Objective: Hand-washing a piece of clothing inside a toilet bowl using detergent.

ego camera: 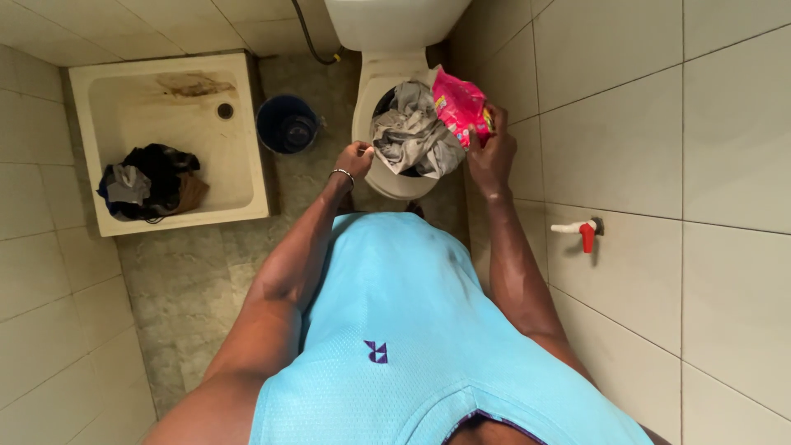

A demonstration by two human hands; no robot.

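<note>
A person stood over a toilet bowl (372,99) stuffed with grey laundry (409,132), a pink sachet (460,105) pinched in the right hand (492,156).

The right hand gripped the sachet at the bowl's right rim, tilted over the cloth; the left hand (355,158) was closed on the cloth's edge at the bowl's near-left rim. It looked like the powder-adding step, and pouring would call for the sachet's mouth held over the cloth. Just left of the bowl stood a dark blue bucket (287,124); farther left, a basin (247,132) held dark clothes (151,180). A red-handled tap (583,231) stuck out from the wall to the bowl's right.
</note>
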